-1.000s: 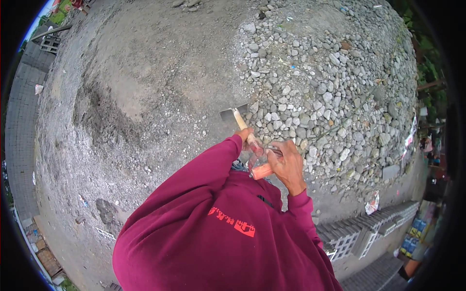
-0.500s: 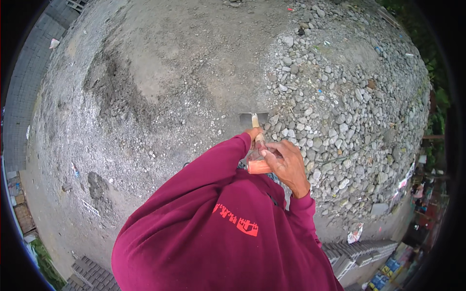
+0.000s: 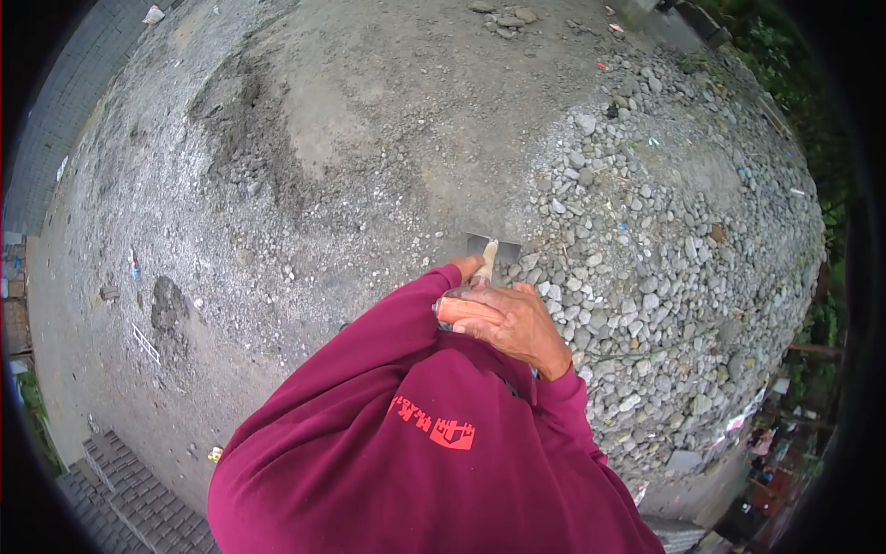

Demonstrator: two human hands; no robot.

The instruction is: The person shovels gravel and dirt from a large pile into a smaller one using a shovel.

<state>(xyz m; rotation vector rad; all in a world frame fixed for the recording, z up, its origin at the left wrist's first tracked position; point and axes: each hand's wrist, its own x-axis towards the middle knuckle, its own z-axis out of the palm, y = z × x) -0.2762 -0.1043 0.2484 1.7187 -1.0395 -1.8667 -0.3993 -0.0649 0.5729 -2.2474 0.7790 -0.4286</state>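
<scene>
I hold a shovel upright in front of my body, seen from above. Its dark metal blade is low, at the border between packed dirt and loose stones. My left hand is closed round the pale shaft, partly hidden by the maroon sleeve. At the top end, my right hand wraps over the orange grip, its fingers across it and the thumb alongside. Whether the blade is in the ground or just resting on it, I cannot tell.
A wide spread of grey stones lies to the right. On the left are fine gravel and a damp, dark dirt mound. Stacked grey blocks stand at lower left, and more blocks at upper left.
My right hand has closed over the orange grip, where its fingers were looser before. The grip has swung slightly left. The ground has shifted down in view.
</scene>
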